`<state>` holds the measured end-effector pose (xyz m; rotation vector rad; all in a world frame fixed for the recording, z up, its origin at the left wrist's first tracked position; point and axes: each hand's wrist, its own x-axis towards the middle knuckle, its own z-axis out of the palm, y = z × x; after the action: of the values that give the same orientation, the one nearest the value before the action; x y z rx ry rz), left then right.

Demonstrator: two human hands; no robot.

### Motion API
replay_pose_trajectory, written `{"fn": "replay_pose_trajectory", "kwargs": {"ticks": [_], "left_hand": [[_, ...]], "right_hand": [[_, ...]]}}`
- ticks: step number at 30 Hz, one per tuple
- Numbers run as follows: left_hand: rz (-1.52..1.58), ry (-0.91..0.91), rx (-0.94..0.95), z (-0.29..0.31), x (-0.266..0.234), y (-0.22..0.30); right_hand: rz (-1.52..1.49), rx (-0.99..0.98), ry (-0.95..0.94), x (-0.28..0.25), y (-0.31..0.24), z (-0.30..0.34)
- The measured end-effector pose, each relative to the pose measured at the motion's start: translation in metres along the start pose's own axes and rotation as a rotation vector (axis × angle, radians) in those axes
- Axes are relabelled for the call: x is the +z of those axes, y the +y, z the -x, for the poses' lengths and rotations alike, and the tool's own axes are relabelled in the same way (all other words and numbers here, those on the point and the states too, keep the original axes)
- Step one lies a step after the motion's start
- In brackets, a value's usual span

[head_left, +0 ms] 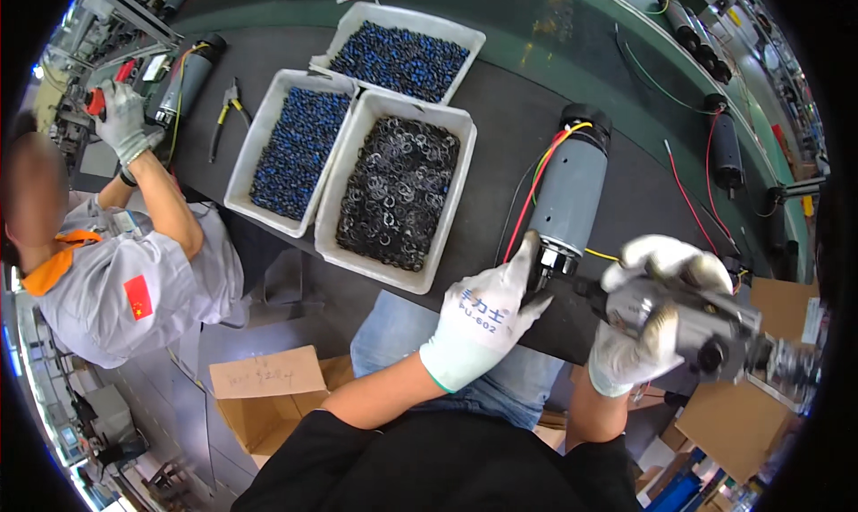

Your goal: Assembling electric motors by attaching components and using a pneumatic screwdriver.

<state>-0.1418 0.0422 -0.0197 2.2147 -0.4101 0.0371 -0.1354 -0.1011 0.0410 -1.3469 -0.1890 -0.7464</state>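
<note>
A grey cylindrical motor [569,190] lies on the dark worktable in front of me, its silver shaft end toward me and red and yellow wires along its side. At that end is my left hand [483,315] in a white glove, forefinger and thumb around the shaft end. What lies under the fingers is partly hidden. To its right my gloved right hand [657,320] is wrapped round a dark grey metal tool [688,326], whose narrow nose points toward the motor's shaft end. The tool's exact kind is not plain.
Left of the motor stand a white bin [456,199] of black rings and two white bins [250,168] [478,47] of small blue-black parts. Pliers [228,114] lie beyond them. A co-worker [134,253] sits at left. Another motor [726,150] and loose wires lie at right; an open cardboard box [268,378] stands below.
</note>
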Motion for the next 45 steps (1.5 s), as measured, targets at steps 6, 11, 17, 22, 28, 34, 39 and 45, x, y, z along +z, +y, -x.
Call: {"fn": "replay_pose_trajectory", "kwargs": {"ticks": [6,11,17,22,28,34,39,45], "left_hand": [[-0.308,0.139,0.065,-0.063,-0.095,-0.003],[-0.852,0.153,0.229,-0.201,-0.185,-0.12],[-0.936,-0.018,0.27,-0.245,-0.156,-0.167],[-0.92,-0.08,0.196,-0.251,-0.161,-0.161],[0.037,0.179,0.057,-0.192,-0.149,-0.097],[0.106,0.104,0.192,-0.076,-0.096,-0.001],[0.363,0.135,0.226,-0.04,-0.045,0.013],[0.325,0.091,0.347,-0.033,-0.032,0.02]], "right_hand": [[0.012,-0.207,0.061,-0.049,-0.01,-0.005],[0.035,-0.009,0.139,-0.058,-0.004,0.004],[0.038,0.018,0.169,-0.066,0.0,0.006],[-0.011,0.085,0.168,-0.062,-0.002,-0.007],[-0.108,0.045,0.195,-0.062,-0.011,-0.022],[-0.462,-0.022,0.185,-0.038,-0.036,-0.045],[-0.593,-0.035,0.11,-0.036,-0.048,-0.049],[-0.604,-0.036,0.1,-0.034,-0.045,-0.042]]}}
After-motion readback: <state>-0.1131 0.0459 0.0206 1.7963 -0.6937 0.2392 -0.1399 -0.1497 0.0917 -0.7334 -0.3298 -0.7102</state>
